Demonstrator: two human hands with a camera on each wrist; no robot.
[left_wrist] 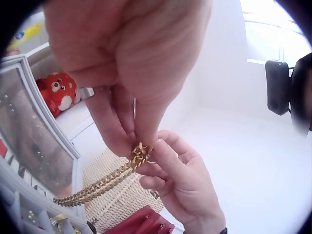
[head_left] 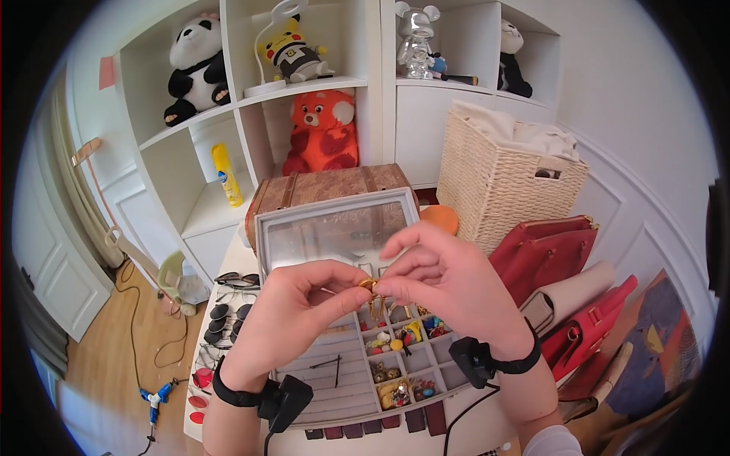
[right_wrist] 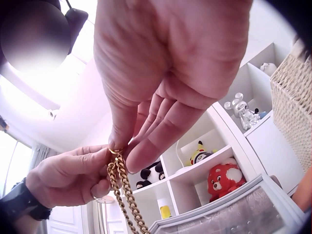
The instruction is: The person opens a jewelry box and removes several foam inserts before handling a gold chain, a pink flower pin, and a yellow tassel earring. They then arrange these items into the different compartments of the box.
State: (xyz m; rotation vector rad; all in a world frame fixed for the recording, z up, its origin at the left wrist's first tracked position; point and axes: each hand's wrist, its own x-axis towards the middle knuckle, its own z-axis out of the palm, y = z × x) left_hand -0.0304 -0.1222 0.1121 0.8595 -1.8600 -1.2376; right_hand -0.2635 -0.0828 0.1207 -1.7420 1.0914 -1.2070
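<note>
My left hand (head_left: 285,315) and right hand (head_left: 464,292) meet over a jewelry box (head_left: 319,406), thumbs and fingers pinching the end of a gold chain (left_wrist: 105,184). In the right wrist view, two strands of linked chain (right_wrist: 127,195) hang down from a small ring at the fingertips. The left wrist view shows the clasp end bunched between both hands' fingertips. Below, the compartments hold colourful trinkets (head_left: 411,332), gold pieces (head_left: 394,394) and other small jewelry. The box's clear lid (head_left: 312,235) stands raised behind the hands.
Sunglasses (head_left: 218,313) line the table's left side. Behind the lid sits a brown trunk (head_left: 327,186). To the right are a wicker basket (head_left: 487,175) and red bags (head_left: 544,254). A shelf with plush toys (head_left: 323,140) rises at the back.
</note>
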